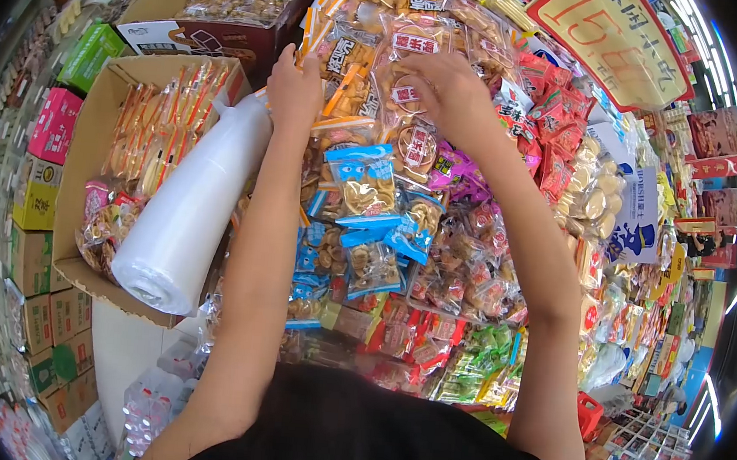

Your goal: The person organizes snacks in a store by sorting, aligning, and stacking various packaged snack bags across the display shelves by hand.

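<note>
The left hand [297, 92] is at the left edge of the orange-edged snack bags [356, 93], its fingers bent; the right hand [452, 97] reaches over the clear red-labelled bags [415, 149], its fingers curled downward; whether either set grips a bag, I cannot tell; these bags lie heaped ahead, above the blue-edged bags [364, 181]; a plastic roll [196, 202] leans across the cardboard box [90, 122] at left; red packets [562, 124] lie right.
</note>
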### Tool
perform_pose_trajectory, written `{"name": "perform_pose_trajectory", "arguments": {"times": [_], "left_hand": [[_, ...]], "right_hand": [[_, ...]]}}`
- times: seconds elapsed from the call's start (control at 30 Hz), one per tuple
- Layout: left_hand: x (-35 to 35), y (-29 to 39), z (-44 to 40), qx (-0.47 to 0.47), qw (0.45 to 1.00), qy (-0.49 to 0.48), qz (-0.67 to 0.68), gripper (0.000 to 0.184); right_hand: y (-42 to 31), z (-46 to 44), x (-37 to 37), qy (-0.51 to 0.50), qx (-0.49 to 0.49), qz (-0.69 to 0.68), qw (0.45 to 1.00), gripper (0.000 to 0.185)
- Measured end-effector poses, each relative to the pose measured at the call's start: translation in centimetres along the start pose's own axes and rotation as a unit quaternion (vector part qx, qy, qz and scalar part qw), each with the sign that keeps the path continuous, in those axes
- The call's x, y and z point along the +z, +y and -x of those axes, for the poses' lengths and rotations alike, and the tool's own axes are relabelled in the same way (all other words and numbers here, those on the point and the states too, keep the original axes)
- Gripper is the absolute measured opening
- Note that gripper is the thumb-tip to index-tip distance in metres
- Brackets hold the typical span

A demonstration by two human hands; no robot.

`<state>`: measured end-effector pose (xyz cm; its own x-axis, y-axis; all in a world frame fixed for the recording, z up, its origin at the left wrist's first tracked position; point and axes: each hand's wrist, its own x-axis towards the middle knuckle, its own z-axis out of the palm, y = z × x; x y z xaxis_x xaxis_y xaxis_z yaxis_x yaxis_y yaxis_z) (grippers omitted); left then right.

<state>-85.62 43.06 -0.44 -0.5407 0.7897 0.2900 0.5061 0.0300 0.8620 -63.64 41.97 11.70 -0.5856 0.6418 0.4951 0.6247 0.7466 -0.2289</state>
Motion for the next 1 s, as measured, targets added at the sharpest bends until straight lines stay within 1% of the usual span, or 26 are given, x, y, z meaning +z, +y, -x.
{"name": "perform_pose_trajectory", "arguments": {"times": [0.07,0.1,0.17,0.2,0.23,0.27,0.3,0.33,0.37,0.4,0.43,0.47,0.5,0.57,0.6,0.63,0.67,0.7,0.73,0.77,0.8,0.83,0.9,0.93,0.97,1.0], "left_hand": [[-0.7,0.6,0.9,0.008,1.0,0.001,0.001,0.051],[-1.2,1.1,1.3,0.017,1.0,0.004,0.002,0.049],[-2.0,1.2,1.7,0.033,0.999,0.016,-0.006,0.048],[-2.4,1.3,1.9,0.049,0.998,0.03,-0.012,0.046],[-2.5,1.1,2.0,0.05,0.998,0.031,-0.014,0.046],[-2.7,0.9,2.1,0.067,0.996,0.041,-0.05,0.044],[-2.8,0.7,2.1,0.083,0.992,0.05,-0.085,0.043],[-2.6,0.0,2.1,0.082,0.992,0.052,-0.086,0.043],[-2.5,-0.6,2.1,0.069,0.99,0.027,-0.12,0.042],[-2.3,-1.4,2.0,0.056,0.987,0.002,-0.152,0.04],[-2.5,-1.0,2.1,0.042,0.99,-0.019,-0.136,0.039],[-2.5,-1.1,2.2,0.041,0.99,-0.019,-0.135,0.039],[-2.5,-0.9,2.2,0.048,0.988,-0.017,-0.145,0.038],[-2.6,-0.2,2.4,0.057,0.986,-0.017,-0.153,0.037],[-2.7,0.1,2.4,0.057,0.984,-0.04,-0.166,0.037],[-2.9,0.3,2.4,0.057,0.98,-0.063,-0.18,0.036],[-2.6,-0.1,2.3,0.057,0.98,-0.062,-0.181,0.036],[-2.3,-0.6,2.2,0.065,0.981,-0.056,-0.173,0.037],[-2.3,-0.5,2.0,0.071,0.982,-0.049,-0.165,0.037],[-2.3,-0.5,2.0,0.071,0.982,-0.048,-0.166,0.037],[-2.4,-0.5,1.8,0.04,0.988,-0.071,-0.132,0.039],[-2.4,-0.4,1.8,0.009,0.991,-0.094,-0.098,0.041],[-2.4,-0.1,1.7,-0.001,0.989,-0.084,-0.12,0.044],[-2.4,0.1,1.6,-0.008,0.987,-0.078,-0.141,0.047],[-2.3,0.2,1.7,-0.01,0.987,-0.077,-0.14,0.047],[-2.2,0.3,1.9,0.007,0.987,-0.028,-0.158,0.049]], "right_hand": [[-1.1,-0.4,1.3,-0.063,-0.057,-0.002,0.996,0.026],[-1.6,-0.8,2.1,-0.062,-0.056,-0.002,0.996,0.026],[-2.5,-1.4,4.0,-0.034,-0.16,0.05,0.985,0.03],[-3.0,-1.7,4.9,-0.033,-0.161,0.048,0.985,0.03],[-3.4,-1.9,5.7,-0.004,-0.193,0.074,0.978,0.028],[-3.7,-2.1,6.1,0.024,-0.225,0.098,0.969,0.027],[-3.6,-2.2,6.2,0.025,-0.228,0.097,0.969,0.027],[-3.3,-2.4,6.2,-0.041,-0.218,0.125,0.967,0.025],[-3.0,-2.4,6.1,-0.107,-0.207,0.153,0.96,0.023],[-2.6,-2.5,5.8,-0.108,-0.21,0.153,0.96,0.023],[-2.2,-2.6,5.2,-0.101,-0.194,0.141,0.966,0.022],[-1.8,-2.6,4.6,-0.094,-0.176,0.13,0.971,0.021],[-1.4,-2.5,4.1,-0.096,-0.175,0.13,0.971,0.021],[-0.7,-2.3,3.2,-0.078,-0.128,0.104,0.983,0.019],[-0.5,-2.3,2.9,-0.076,-0.127,0.105,0.983,0.019],[-0.3,-2.3,2.8,-0.055,-0.094,0.058,0.992,0.018],[-0.2,-2.4,2.8,-0.034,-0.062,0.011,0.997,0.017],[-0.1,-2.5,2.8,-0.033,-0.063,0.01,0.997,0.017],[-0.1,-2.7,2.7,-0.008,-0.033,-0.025,0.999,0.014],[-0.2,-2.9,2.7,0.016,-0.002,-0.061,0.998,0.015],[-0.2,-3.2,2.6,0.015,-0.005,-0.062,0.998,0.015],[-0.1,-3.3,2.4,0.016,0.038,-0.083,0.996,0.016],[0.7,-4.0,1.9,-0.004,0.112,-0.094,0.989,0.019],[1.1,-4.3,1.5,-0.006,0.109,-0.094,0.99,0.019],[1.6,-4.5,1.2,0.015,0.139,-0.111,0.984,0.02],[2.1,-4.7,0.7,0.036,0.169,-0.128,0.977,0.021]]}}
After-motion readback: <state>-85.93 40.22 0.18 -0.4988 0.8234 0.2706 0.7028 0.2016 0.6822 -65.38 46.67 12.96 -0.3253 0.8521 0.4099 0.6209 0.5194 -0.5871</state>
